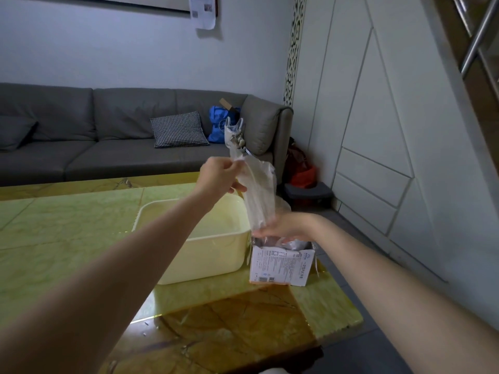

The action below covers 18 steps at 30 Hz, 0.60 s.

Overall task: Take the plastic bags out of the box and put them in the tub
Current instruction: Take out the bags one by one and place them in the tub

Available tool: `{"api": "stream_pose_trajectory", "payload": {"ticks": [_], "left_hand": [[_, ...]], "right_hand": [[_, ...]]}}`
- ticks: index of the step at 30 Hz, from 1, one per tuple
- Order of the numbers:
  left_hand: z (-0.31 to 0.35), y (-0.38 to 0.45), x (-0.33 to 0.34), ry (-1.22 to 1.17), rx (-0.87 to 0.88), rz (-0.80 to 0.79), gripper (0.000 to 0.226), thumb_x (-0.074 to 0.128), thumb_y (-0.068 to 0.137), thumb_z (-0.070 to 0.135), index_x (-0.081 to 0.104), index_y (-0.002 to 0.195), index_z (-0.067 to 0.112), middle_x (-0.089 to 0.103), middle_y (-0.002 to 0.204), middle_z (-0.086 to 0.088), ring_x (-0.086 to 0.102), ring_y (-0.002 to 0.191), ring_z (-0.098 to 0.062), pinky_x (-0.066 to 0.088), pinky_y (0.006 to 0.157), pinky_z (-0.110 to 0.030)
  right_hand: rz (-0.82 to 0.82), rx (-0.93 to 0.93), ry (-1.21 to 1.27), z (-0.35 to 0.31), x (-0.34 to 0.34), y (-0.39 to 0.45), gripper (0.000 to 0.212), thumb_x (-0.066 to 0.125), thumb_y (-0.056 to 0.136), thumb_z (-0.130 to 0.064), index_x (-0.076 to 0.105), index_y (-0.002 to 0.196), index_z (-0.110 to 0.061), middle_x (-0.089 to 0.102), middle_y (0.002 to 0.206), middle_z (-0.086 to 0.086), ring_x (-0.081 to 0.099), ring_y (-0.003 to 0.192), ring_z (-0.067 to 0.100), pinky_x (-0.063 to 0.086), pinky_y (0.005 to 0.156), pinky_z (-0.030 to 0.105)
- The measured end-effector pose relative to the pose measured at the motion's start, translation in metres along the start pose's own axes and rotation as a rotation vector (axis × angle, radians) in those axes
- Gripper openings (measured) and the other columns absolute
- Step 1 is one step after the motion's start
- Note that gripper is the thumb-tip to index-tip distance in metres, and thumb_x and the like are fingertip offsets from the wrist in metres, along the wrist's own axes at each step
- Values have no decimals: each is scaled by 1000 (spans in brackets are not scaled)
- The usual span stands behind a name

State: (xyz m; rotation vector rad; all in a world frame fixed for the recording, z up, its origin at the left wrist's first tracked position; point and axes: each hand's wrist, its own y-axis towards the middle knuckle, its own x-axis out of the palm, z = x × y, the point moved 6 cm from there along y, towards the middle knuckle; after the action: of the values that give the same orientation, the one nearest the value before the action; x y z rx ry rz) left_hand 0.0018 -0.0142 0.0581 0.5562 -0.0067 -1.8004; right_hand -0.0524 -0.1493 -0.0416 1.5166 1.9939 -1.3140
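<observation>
A clear plastic bag (pixel 258 190) stretches upward out of the white printed box (pixel 280 264), which stands on the table right of the cream tub (pixel 216 247). My left hand (pixel 220 175) pinches the bag near its top, raised above the tub's far right corner. My right hand (pixel 286 225) rests over the box's open top, its fingers against the bag's lower end. More crumpled plastic shows inside the box. The tub looks empty inside.
The green and brown stone table (pixel 67 238) carries the tub and box near its right edge. Behind it stands a grey sofa (pixel 108 136) with a checked cushion (pixel 178 129) and a blue bag (pixel 220 125). White cabinet panels line the right wall.
</observation>
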Motion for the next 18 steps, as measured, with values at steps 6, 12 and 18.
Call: {"api": "stream_pose_trajectory", "payload": {"ticks": [6, 12, 18], "left_hand": [[6, 0, -29, -171, -27, 137, 18, 49, 95, 16, 62, 83, 14, 66, 78, 3, 61, 56, -3, 46, 56, -16], [-3, 2, -37, -176, -49, 191, 14, 49, 95, 20, 59, 95, 9, 66, 83, -2, 62, 60, -7, 48, 58, -19], [8, 7, -53, -329, -2, 215, 16, 57, 91, 25, 57, 93, 9, 63, 80, -2, 59, 46, 1, 51, 54, -17]], "right_hand": [[303, -185, 266, -20, -40, -19, 40, 67, 85, -34, 60, 117, -12, 63, 111, 2, 59, 102, 17, 49, 83, 30], [279, -383, 478, -66, -66, -34, 47, 75, 75, -31, 62, 115, -10, 64, 115, 7, 61, 106, 19, 50, 91, 37], [750, -494, 670, -101, -97, -38, 19, 56, 94, -16, 58, 75, -14, 58, 69, 1, 53, 62, 11, 45, 58, 19]]}}
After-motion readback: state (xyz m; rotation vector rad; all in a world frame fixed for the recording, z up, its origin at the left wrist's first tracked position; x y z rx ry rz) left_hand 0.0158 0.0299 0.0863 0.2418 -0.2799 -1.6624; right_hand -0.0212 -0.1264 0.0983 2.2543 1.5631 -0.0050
